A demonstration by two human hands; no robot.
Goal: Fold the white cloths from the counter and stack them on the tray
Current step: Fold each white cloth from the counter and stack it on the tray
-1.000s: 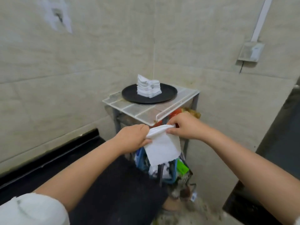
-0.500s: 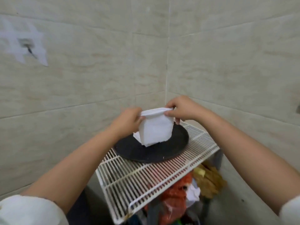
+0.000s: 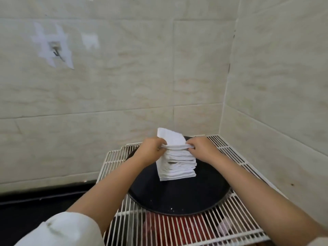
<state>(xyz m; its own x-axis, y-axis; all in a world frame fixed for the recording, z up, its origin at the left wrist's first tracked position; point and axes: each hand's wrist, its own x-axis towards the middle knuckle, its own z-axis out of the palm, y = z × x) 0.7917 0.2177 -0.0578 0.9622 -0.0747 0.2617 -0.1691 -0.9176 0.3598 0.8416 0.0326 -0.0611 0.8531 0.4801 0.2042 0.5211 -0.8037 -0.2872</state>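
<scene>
Fingers (image 3: pixel 160 147) of my left hand (image 3: pixel 150 150) curl and pinch the left end of the cloth (image 3: pixel 173 139), and my right hand (image 3: pixel 200 147) pinches its right end the same way. I hold the cloth flat on top of the stack (image 3: pixel 177 164), with its far part sticking up a bit. That stack sits on the far half of the black tray (image 3: pixel 177 196). Under the tray is a white wire rack (image 3: pixel 236 155) in the wall corner.

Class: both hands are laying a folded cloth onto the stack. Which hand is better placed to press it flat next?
Probably the right hand: it lies nearer over the stack on the tray; the left hand grips the folded cloth off the stack's side.
</scene>
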